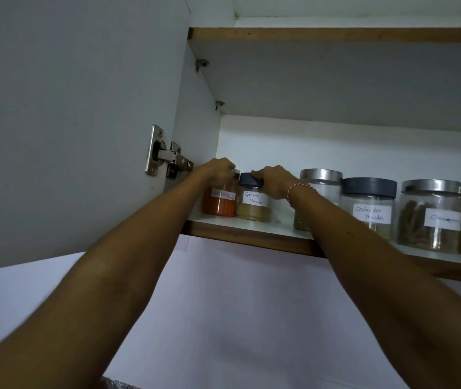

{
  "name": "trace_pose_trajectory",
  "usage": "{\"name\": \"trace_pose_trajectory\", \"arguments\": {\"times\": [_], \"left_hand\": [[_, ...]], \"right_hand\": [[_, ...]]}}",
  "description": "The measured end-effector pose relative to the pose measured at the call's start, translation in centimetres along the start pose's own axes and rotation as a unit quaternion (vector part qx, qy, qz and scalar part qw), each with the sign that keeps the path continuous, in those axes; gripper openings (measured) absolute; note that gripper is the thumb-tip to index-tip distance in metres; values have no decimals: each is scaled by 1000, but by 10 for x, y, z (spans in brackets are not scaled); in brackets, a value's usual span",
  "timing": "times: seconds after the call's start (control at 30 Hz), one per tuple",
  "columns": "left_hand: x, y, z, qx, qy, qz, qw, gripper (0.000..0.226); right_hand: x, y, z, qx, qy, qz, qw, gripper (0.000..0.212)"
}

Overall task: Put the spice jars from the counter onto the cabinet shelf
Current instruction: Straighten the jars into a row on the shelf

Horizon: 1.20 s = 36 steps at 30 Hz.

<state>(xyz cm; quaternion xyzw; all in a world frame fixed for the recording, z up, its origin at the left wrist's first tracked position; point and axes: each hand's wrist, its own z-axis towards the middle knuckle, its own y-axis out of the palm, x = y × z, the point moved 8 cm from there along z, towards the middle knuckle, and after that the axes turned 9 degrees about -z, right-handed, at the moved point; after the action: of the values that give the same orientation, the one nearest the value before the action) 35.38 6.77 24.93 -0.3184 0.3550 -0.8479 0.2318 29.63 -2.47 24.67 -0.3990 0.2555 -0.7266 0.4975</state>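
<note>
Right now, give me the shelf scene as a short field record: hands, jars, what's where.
left hand: grips the top of the red chilli powder jar
right hand: grips the dark lid of the garam masala jar
both jars: standing upright on the cabinet shelf, side by side at its left end
further right on shelf: steel-lidded jar, coriander powder jar, jar of brown sticks
cabinet door: open, on the left
counter: not in view

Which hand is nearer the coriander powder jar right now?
Right. The right hand grips the garam masala jar, two jars left of the coriander powder jar; the left hand is farther left, on the red chilli jar.
</note>
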Motion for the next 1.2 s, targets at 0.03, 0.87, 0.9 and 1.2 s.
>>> {"name": "trace_pose_trajectory", "arguments": {"times": [0.03, 0.87, 0.9, 1.2], "left_hand": [[0, 1, 0, -2, 0, 0, 1000, 39], [165, 29, -52, 25, 239, -86, 967, 44], [173, 33, -50, 19, 237, -69, 969, 42], [181, 44, -35, -5, 172, -41, 984, 32]], "right_hand": [[0, 1, 0, -2, 1, -2, 1000, 42], [146, -75, -130, 147, 111, 57, 981, 36], [150, -71, -135, 138, 118, 27, 983, 36], [160, -52, -141, 173, 130, -33, 976, 22]]}}
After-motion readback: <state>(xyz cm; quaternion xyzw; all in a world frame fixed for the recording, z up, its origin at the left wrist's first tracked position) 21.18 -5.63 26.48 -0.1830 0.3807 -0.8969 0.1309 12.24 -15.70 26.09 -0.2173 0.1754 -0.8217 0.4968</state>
